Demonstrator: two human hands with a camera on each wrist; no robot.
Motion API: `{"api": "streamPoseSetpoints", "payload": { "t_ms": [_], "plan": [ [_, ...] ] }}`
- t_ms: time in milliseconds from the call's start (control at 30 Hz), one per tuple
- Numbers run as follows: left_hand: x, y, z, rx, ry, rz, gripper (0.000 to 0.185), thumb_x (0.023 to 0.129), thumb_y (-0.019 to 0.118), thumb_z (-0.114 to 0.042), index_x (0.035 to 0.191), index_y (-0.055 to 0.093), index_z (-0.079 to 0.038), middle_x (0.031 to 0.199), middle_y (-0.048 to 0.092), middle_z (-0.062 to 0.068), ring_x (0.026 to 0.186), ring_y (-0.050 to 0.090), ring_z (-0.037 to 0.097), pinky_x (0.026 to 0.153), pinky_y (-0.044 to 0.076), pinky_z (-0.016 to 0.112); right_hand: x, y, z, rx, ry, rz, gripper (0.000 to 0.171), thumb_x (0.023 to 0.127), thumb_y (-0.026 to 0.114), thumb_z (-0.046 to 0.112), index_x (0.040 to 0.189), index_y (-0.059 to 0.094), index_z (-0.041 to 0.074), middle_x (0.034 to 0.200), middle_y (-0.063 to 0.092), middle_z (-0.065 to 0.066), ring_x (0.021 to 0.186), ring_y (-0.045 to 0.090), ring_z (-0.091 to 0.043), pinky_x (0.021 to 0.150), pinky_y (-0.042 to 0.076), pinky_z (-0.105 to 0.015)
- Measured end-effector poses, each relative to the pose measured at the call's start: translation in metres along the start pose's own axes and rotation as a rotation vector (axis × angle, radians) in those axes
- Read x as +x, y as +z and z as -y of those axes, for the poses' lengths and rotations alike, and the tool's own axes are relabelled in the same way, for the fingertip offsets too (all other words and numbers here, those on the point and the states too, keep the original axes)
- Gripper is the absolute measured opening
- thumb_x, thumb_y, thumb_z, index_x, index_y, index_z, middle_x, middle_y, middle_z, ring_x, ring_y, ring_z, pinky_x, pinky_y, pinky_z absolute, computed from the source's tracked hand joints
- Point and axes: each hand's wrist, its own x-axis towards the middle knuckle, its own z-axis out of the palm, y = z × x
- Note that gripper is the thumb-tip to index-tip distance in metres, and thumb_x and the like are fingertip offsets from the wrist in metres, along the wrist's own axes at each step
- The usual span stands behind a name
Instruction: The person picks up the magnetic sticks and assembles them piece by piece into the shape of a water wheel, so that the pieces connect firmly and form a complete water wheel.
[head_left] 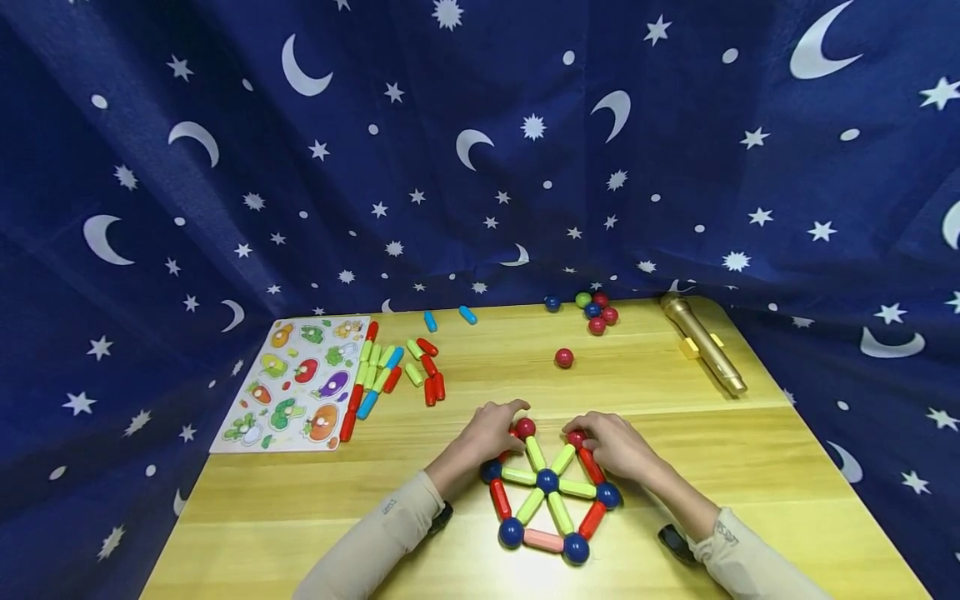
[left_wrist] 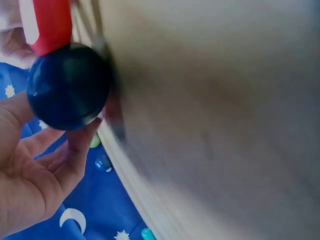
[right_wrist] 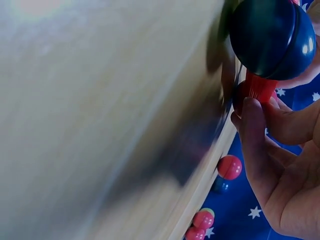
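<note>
- Head view: found wheel-shaped frame (head_left: 557, 507) lying on the worktop (head_left: 300, 533), built around the blue hub ball (head_left: 547, 480).
- Judged roughly round, hence without a clear long axis; points its open rim gap beyond the hub. Runs crosswise at the pink rod (head_left: 543, 541), on the hub's near side.
- Judged step in hand: setting the rim ends beyond the hub. Judged next to call for a rod bridging left red ball (head_left: 525, 427) and right red ball (head_left: 575, 437), now apart.
- Noted left hand (head_left: 487, 431) beyond the hub to its left, thumb and index finger spread about the left red ball; cannot tell whether gripping.
- Noted right hand (head_left: 618, 450) to the hub's right, pinching the right red ball.
- Left wrist view: seen left fingers (left_wrist: 75, 157) bent behind the left blue rim ball (left_wrist: 69, 86), contact hidden.
- Right wrist view: seen right fingers (right_wrist: 254, 125) set narrow at the end of a red rod (right_wrist: 261, 86), below the right blue rim ball (right_wrist: 265, 40).
</note>
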Motion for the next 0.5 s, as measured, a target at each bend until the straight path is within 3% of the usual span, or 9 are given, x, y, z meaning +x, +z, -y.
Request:
{"api": "streamPoseSetpoints", "payload": {
  "t_ms": [167, 400, 500],
  "plan": [
    [0.002, 0.003, 0.001, 0.017, 0.030, 0.017, 0.076, 0.074, 0.085, -0.019, 0.141, 0.050, -0.019, 0.113, 0.068, 0.007, 0.101, 0.063, 0.018, 0.083, 0.050, 0.034, 0.000, -0.002, 0.002, -0.006, -0.007, -0.001, 0.035, 0.081, 0.063, -0.010, 0.105, 0.073, 0.013, 0.103, 0.072, -0.003, 0.098, 0.067, -0.025, 0.084, 0.053, -0.046],
    [0.001, -0.001, 0.007, 0.017, 0.041, 0.055, 0.050, 0.077, 0.081, -0.022, 0.125, 0.066, -0.020, 0.107, 0.070, 0.002, 0.089, 0.058, 0.011, 0.074, 0.046, 0.026, -0.002, -0.002, 0.005, 0.022, -0.005, 0.006, 0.035, 0.081, 0.063, -0.010, 0.105, 0.073, 0.014, 0.103, 0.073, -0.003, 0.099, 0.067, -0.026, 0.085, 0.053, -0.048],
    [-0.002, -0.004, 0.011, -0.004, 0.022, 0.060, 0.048, 0.075, 0.083, -0.024, 0.121, 0.067, -0.020, 0.100, 0.070, 0.000, 0.083, 0.057, 0.010, 0.071, 0.045, 0.025, -0.003, 0.001, 0.007, 0.036, -0.005, -0.002, 0.034, 0.085, 0.063, -0.005, 0.114, 0.071, 0.013, 0.109, 0.071, -0.006, 0.103, 0.065, -0.027, 0.088, 0.051, -0.050]
  ]
}}
